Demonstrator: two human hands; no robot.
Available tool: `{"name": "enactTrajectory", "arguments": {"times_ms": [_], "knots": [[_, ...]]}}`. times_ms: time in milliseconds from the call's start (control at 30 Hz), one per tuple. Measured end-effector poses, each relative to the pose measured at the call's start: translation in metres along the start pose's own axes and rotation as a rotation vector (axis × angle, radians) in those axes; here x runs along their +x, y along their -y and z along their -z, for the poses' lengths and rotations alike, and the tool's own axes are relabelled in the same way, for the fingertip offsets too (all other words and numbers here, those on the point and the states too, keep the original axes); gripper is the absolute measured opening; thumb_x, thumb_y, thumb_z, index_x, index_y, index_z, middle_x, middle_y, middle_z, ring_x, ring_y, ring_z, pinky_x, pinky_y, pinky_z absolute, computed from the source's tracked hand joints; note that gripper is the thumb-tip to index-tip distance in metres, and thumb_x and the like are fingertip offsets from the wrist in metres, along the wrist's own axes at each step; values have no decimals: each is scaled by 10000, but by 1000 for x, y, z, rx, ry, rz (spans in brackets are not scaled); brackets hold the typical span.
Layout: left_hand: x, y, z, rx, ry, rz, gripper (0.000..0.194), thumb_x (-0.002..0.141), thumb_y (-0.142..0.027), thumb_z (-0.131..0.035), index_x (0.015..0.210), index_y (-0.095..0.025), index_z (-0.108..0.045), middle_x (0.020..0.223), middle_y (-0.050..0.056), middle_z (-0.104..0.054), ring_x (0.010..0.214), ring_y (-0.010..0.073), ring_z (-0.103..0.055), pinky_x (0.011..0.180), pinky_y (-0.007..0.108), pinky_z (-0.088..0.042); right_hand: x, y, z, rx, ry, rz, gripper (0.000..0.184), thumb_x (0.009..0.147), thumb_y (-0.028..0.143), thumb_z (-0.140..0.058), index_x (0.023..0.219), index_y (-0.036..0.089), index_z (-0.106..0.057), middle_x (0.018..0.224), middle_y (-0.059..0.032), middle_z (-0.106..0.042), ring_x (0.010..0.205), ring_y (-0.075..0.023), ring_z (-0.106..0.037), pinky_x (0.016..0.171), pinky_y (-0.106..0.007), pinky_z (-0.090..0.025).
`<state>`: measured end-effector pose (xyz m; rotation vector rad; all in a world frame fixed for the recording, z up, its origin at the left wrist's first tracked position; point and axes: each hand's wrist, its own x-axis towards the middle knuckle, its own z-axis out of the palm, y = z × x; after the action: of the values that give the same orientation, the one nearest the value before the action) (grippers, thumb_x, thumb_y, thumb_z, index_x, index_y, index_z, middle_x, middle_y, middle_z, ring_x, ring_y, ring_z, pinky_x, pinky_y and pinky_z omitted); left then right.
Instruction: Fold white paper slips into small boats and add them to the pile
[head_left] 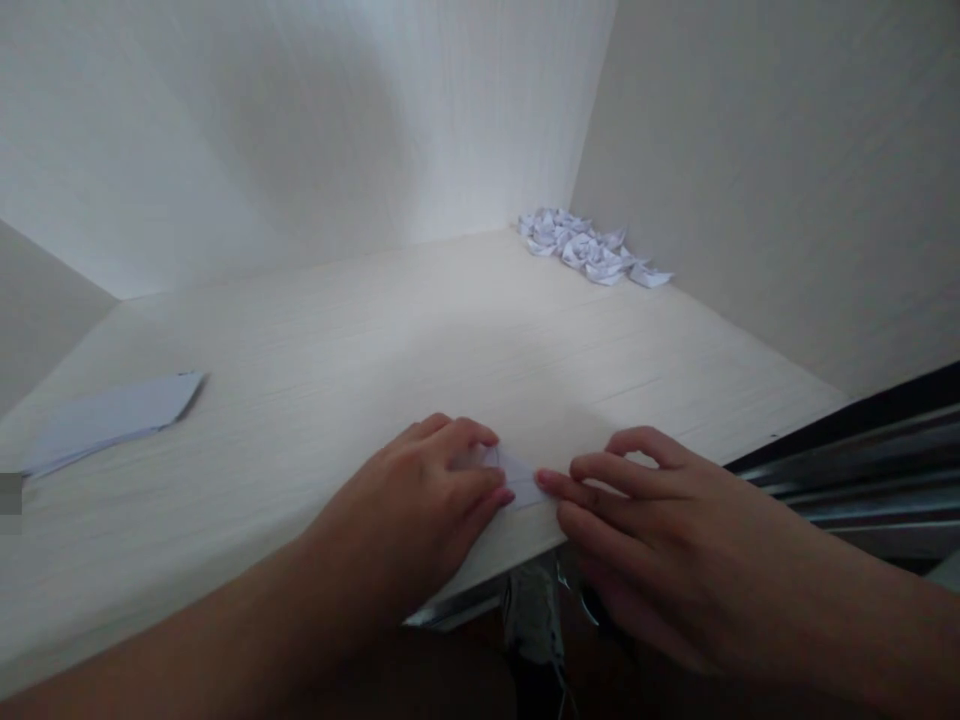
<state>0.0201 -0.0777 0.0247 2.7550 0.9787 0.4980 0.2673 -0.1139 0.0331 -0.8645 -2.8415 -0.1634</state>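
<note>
A small piece of paper (525, 487) is being held on the desk (322, 350), just in from its front edge, between two bare hands. Its left part is being clamped by the fingers of the left hand (424, 490), which are being kept bunched together and are partly covering it. Its right tip is being touched by one fingertip of the right hand (660, 530); the other fingers there are being held slightly apart and curled, and whether the paper is also being pinched from beneath cannot be told.

The work is being judged as well under way. In the far right corner of the desk, a heap of folded paper shapes (589, 248) is being supported, apparently finished, though their number is being obscured by overlap. Only one piece is being worked, and it is looking partly folded, with creases being faintly shown. By the left edge, a stack of flat sheets (112, 415) is being kept, seemingly unfolded, so some material is being left over.

No brand or label is being shown. Tiny dark marks are being glimpsed at the stack's far corner, too small to be read.
</note>
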Motion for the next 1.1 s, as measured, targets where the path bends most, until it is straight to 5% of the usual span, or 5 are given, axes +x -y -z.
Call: {"name": "enactTrajectory", "arguments": {"times_ms": [267, 633, 800, 1000, 1100], "knots": [[55, 9, 25, -73, 354, 304, 236, 791, -265, -778, 1012, -181, -768, 883, 50, -738, 797, 218, -663, 719, 330, -485, 5, -8, -3, 28, -58, 34, 198, 919, 338, -654, 1008, 167, -699, 962, -68, -772, 895, -240, -650, 870, -438, -413], [84, 5, 36, 55, 669, 309, 232, 764, -379, -785, 826, -164, -720, 782, 47, -721, 687, 182, -601, 613, 291, -401, -9, -27, -42, 47, -343, 151, 164, 993, 317, -610, 1003, 161, -661, 1224, -45, -757, 961, -213, -648, 864, -410, -469], [70, 15, 29, -325, 604, 380, 198, 726, -342, -779, 756, -176, -674, 640, 2, -666, 560, 145, -581, 519, 252, -412, -4, -21, -44, 311, -536, -42, 367, 932, 392, -694, 1190, 138, -634, 1176, -142, -755, 1005, -240, -673, 853, -411, -554], [41, 12, -6, -1164, -182, 740, 243, 682, -286, -865, 811, -156, -704, 751, 30, -738, 625, 144, -709, 656, 298, -615, 19, -24, -37, 1021, -605, -704, 453, 830, 364, -773, 1200, 187, -580, 1194, -139, -739, 856, -194, -735, 765, -377, -615], [34, 4, -17, -1296, -321, 773, 298, 652, -245, -898, 813, -142, -669, 718, 18, -739, 636, 144, -736, 670, 271, -635, 28, -31, -40, 1111, -597, -799, 481, 774, 279, -793, 1195, 172, -587, 1229, -158, -712, 830, -188, -736, 715, -357, -609]]}}
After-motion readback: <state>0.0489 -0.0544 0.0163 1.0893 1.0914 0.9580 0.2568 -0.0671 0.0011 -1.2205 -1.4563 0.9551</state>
